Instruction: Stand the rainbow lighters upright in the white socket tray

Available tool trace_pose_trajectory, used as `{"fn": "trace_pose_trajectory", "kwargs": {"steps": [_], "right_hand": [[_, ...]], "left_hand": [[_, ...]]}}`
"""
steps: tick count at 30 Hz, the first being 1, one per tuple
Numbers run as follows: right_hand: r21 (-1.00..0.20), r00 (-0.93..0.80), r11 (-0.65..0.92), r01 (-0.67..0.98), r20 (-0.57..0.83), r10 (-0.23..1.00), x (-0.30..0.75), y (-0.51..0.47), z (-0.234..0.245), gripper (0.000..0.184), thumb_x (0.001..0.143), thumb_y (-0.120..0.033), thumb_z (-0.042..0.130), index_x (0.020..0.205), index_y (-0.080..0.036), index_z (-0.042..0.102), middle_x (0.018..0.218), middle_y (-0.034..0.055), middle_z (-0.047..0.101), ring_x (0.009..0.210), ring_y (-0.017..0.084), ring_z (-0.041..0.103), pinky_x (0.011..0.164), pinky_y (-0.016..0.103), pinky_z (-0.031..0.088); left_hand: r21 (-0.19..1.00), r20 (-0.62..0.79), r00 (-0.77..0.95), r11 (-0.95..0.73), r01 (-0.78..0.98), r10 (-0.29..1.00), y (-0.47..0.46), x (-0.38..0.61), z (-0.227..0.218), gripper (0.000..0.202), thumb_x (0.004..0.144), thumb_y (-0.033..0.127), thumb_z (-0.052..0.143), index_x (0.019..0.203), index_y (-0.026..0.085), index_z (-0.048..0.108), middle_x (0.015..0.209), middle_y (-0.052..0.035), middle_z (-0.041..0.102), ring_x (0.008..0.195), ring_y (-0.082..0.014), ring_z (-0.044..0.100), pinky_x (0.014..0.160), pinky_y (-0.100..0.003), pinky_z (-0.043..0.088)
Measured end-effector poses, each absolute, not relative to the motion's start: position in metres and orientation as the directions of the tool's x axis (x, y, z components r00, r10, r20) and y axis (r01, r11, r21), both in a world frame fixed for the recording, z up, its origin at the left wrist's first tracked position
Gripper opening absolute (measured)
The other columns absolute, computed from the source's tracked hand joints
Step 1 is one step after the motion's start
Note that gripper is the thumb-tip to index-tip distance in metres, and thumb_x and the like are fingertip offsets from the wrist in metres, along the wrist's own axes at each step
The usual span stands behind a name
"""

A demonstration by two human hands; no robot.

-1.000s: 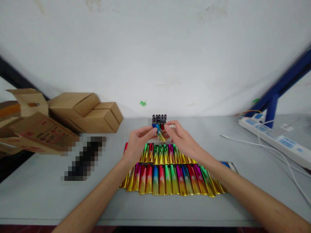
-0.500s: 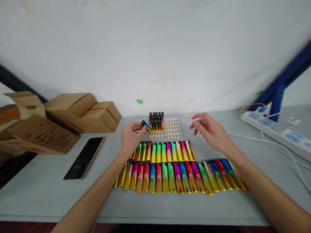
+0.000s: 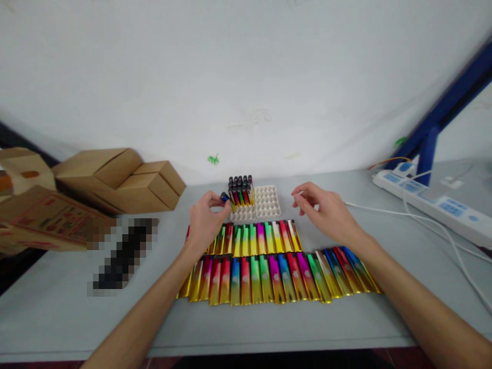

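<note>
My left hand [image 3: 207, 218] pinches a blue-topped lighter [image 3: 225, 197] between thumb and fingers. It leans at the left edge of a white moulded tray [image 3: 243, 213], its lower end partly hidden by my fingertips. Several black-topped lighters [image 3: 240, 187] stand upright in that tray's back rows; its front cells look vacant. A second white tray [image 3: 268, 201] adjoins it on the right, with bare cells. Off to the right of it hovers my right hand [image 3: 321, 207], fingers curled but apart, nothing held. Metallic lighters [image 3: 265, 279] lie in two rows nearer me, beneath my forearms.
Cardboard boxes [image 3: 119, 179] stand at the back left, with a printed open carton [image 3: 57, 215] beside them. A pixelated dark object [image 3: 125, 256] lies on the grey table [image 3: 269, 330]. On the right are a power strip [image 3: 438, 200] and white cables [image 3: 407, 220].
The view has shifted slightly, so most things sit further left. My left hand has brought the blue-topped lighter closer to the tray's standing lighters. The right hand's fingers have drawn a little closer together.
</note>
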State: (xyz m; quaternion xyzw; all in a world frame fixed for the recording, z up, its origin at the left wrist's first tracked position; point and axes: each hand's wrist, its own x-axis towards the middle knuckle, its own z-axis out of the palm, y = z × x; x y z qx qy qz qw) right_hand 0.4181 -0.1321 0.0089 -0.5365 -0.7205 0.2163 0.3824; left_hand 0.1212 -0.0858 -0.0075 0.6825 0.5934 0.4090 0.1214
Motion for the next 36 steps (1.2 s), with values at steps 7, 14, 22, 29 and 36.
{"fn": "trace_pose_trajectory", "kwargs": {"steps": [7, 14, 22, 29, 36], "right_hand": [[-0.690, -0.140, 0.346, 0.636, 0.337, 0.931, 0.418, -0.133, 0.012, 0.016, 0.103, -0.033, 0.051, 0.106, -0.021, 0.062, 0.084, 0.0023, 0.077, 0.068, 0.017, 0.069, 0.067, 0.030, 0.049], [-0.676, -0.138, 0.342, 0.653, 0.337, 0.931, 0.421, -0.134, 0.014, 0.017, 0.103, -0.032, 0.051, 0.105, -0.020, 0.062, 0.083, 0.0021, 0.077, 0.068, 0.016, 0.070, 0.067, 0.030, 0.049], [-0.591, -0.291, 0.352, 0.726, 0.200, 0.936, 0.423, -0.135, 0.008, 0.007, 0.097, -0.024, 0.059, 0.098, -0.021, 0.065, 0.084, 0.0021, 0.076, 0.077, 0.019, 0.071, 0.072, 0.031, 0.050], [-0.538, -0.338, 0.300, 0.787, 0.029, 0.941, 0.426, -0.138, 0.001, 0.007, 0.095, -0.027, 0.064, 0.093, -0.021, 0.066, 0.086, 0.0048, 0.075, 0.078, 0.021, 0.070, 0.072, 0.032, 0.051], [-0.536, -0.277, 0.188, 0.823, -0.089, 0.957, 0.420, -0.141, -0.003, 0.017, 0.094, -0.033, 0.065, 0.103, -0.018, 0.061, 0.086, 0.0067, 0.076, 0.079, 0.023, 0.070, 0.071, 0.034, 0.049]], "left_hand": [[0.586, 0.365, -0.016, -0.216, 0.781, 0.931, -0.087, 0.129, 0.002, 0.013, 0.083, 0.028, 0.066, 0.077, 0.021, 0.057, 0.078, -0.0016, 0.076, 0.079, -0.0223, 0.075, 0.074, -0.032, 0.055], [0.572, 0.323, 0.036, -0.225, 0.788, 0.946, -0.086, 0.131, 0.000, 0.015, 0.082, 0.027, 0.068, 0.075, 0.022, 0.055, 0.074, -0.0001, 0.074, 0.070, -0.0200, 0.073, 0.070, -0.031, 0.056], [0.644, 0.292, 0.052, -0.236, 0.728, 0.955, -0.085, 0.126, 0.000, 0.017, 0.082, 0.029, 0.071, 0.077, 0.021, 0.057, 0.073, -0.0004, 0.073, 0.068, -0.0190, 0.072, 0.068, -0.031, 0.058], [0.671, 0.250, 0.108, -0.253, 0.697, 0.962, -0.084, 0.116, -0.005, 0.023, 0.084, 0.040, 0.074, 0.084, 0.021, 0.062, 0.079, -0.0025, 0.076, 0.076, -0.0198, 0.074, 0.072, -0.032, 0.061], [0.648, 0.296, 0.099, -0.276, 0.710, 0.950, -0.089, 0.112, -0.001, 0.025, 0.086, 0.045, 0.071, 0.086, 0.020, 0.064, 0.081, -0.0032, 0.076, 0.075, -0.0195, 0.074, 0.073, -0.033, 0.062]]}}
